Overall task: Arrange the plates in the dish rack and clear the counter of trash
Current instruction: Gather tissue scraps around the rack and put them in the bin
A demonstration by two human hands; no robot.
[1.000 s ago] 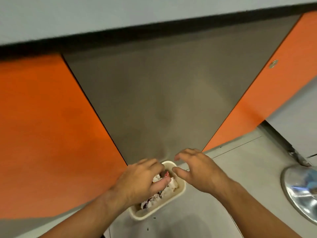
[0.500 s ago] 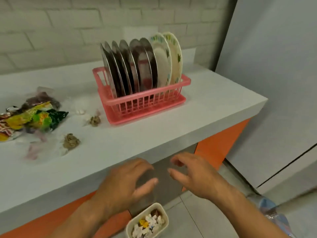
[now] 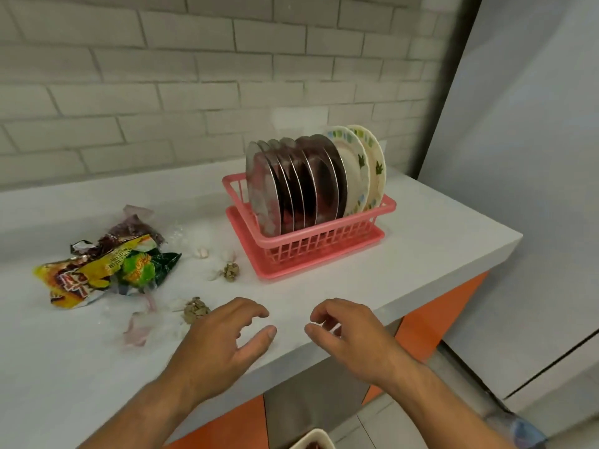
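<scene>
Hands empty, fingers loosely curled: left hand (image 3: 220,338), right hand (image 3: 353,335), both in front of pink plastic dish rack (image 3: 311,251). Crumpled yellow-green foil wrappers (image 3: 107,273) lie well left of rack. Small brown crumpled wad (image 3: 196,311) lies front-left of rack, just beside left hand, likely the nearer hand. Steel and ceramic plates (image 3: 301,186) stand upright in rack.

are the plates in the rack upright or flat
Upright: the plates stand on edge, side by side, inside the pink dish rack.

rack (image 3: 324,244): pink plastic | plates (image 3: 291,186): shiny metal | counter (image 3: 421,222): matt
</scene>
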